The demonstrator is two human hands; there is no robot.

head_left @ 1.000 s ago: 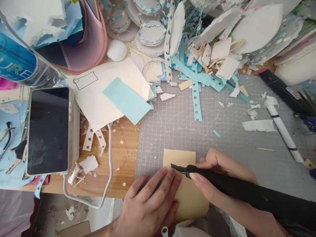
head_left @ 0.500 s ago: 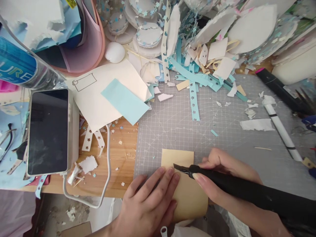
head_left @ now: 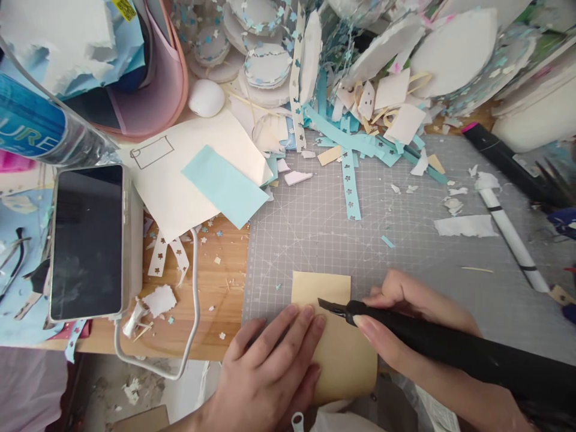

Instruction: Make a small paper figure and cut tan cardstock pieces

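A tan sheet of paper (head_left: 346, 360) lies on the grey cutting mat (head_left: 315, 240) near the front edge. My left hand (head_left: 270, 360) rests flat on the sheet's left side, fingers stretched out and side by side. In my right hand (head_left: 405, 336) is a craft knife (head_left: 418, 336) with a thick black handle, gripped between thumb and fingers. Its bare blade points left over the upper part of the sheet, close to my left fingertips. Whether the tip touches the paper I cannot tell.
Left of the mat are a light-blue paper piece (head_left: 225, 186), a white sheet (head_left: 162, 198), a phone (head_left: 87, 240) and its white cable (head_left: 197, 288). Paper scraps (head_left: 360, 144) heap at the back. A black-and-pink marker (head_left: 499, 159) and a white pen (head_left: 513, 234) lie right.
The knife tip has shifted slightly right relative to the tan paper. The whole view has moved a little. My left hand stays in place on the sheet.
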